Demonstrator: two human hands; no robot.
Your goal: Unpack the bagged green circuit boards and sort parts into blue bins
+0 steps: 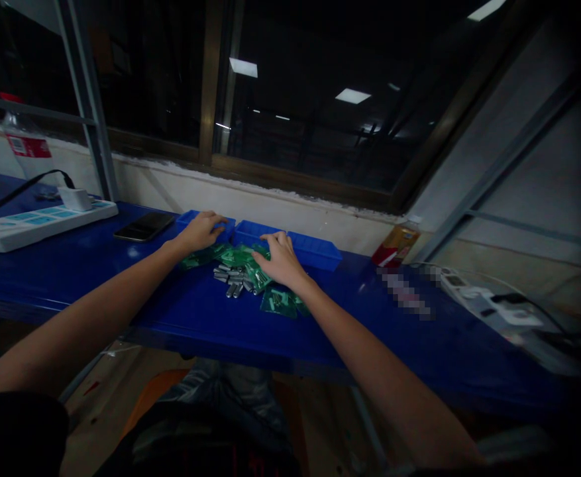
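Observation:
My left hand [201, 229] is over the front of the left blue bin [185, 217], fingers curved with a small gap at the thumb and nothing visible in them. My right hand [281, 258] hangs over a heap of small green plastic bags [240, 256], thumb and fingers apart, in front of the middle blue bin [250, 229]. Several short silver metal cylinders [234, 281] lie loose at the heap's front. One green bag with small pieces inside [279, 301] lies below my right wrist. What the bins hold is hidden.
A third blue bin [315, 250] stands at the right. A phone [144, 226] and a white power strip [46, 222] lie left on the blue table [191, 311]. A drink bottle [397, 244] and another power strip [489, 301] are right. A cola-type bottle [28, 147] stands far left.

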